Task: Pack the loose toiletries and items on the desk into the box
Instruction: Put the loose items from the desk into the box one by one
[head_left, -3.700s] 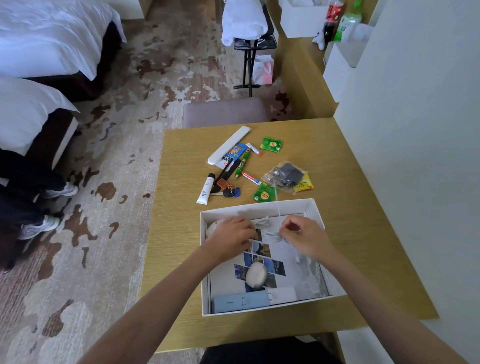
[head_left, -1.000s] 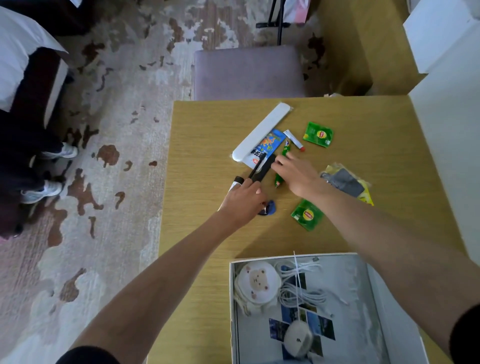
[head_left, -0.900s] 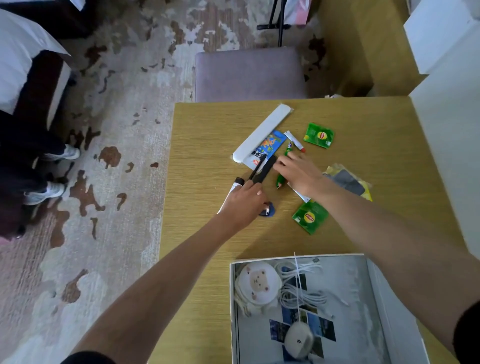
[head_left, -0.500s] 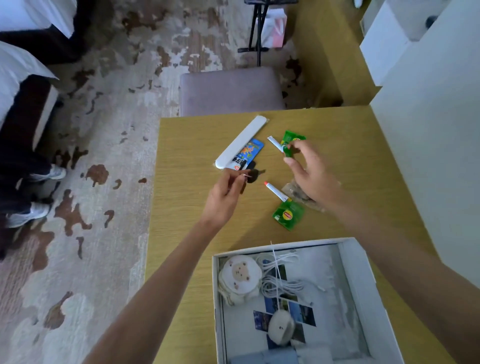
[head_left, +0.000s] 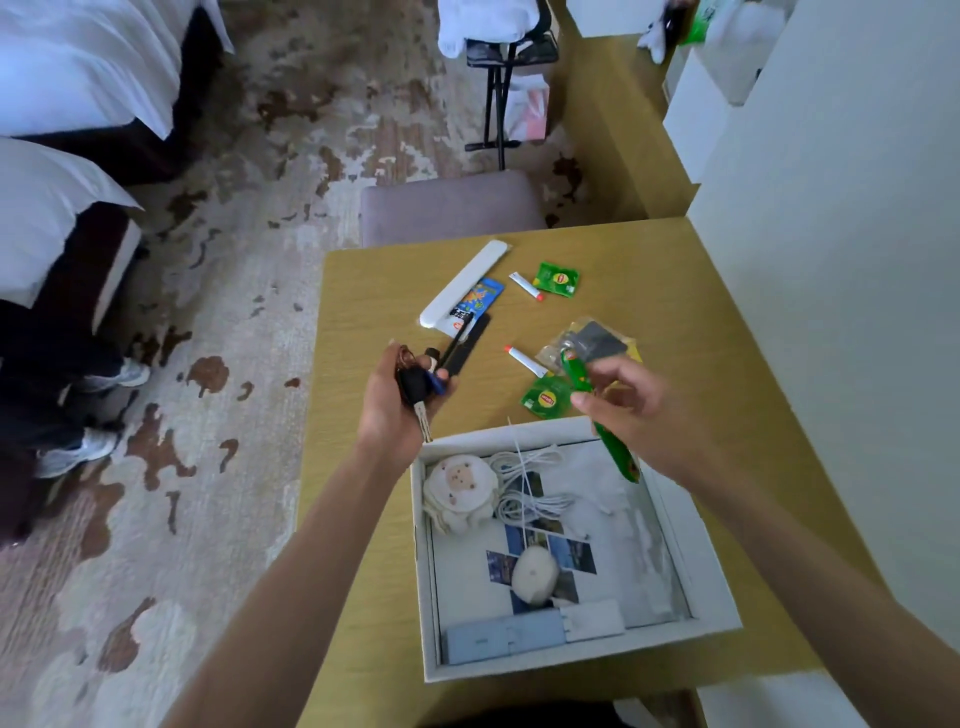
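Observation:
The white box (head_left: 711, 592) lies open at the desk's near edge, holding a bear pouch (head_left: 460, 491), a white cable (head_left: 530, 483), a white puck (head_left: 535, 574) and a pale blue case (head_left: 506, 639). My left hand (head_left: 397, 405) is closed around a bunch of keys (head_left: 418, 389), just left of the box's far corner. My right hand (head_left: 634, 405) grips a green tube (head_left: 605, 421) over the box's far edge. Two green tea sachets (head_left: 557, 279) (head_left: 545, 397), two small white tubes (head_left: 525, 287) (head_left: 524, 359), a white case (head_left: 462, 283), a blue packet (head_left: 480, 299), a black comb (head_left: 467, 345) and a clear bag (head_left: 592, 343) lie on the desk.
The wooden desk (head_left: 363, 291) meets a white wall (head_left: 831, 260) on the right. A grey stool (head_left: 452, 205) stands at its far side. On the left are beds (head_left: 62, 208) and a seated person's shoes (head_left: 98, 410) on patterned carpet.
Both hands lifted off the scattered items and drew back toward the box, the left now with the keys, the right with the green tube. The camera view shifted back too.

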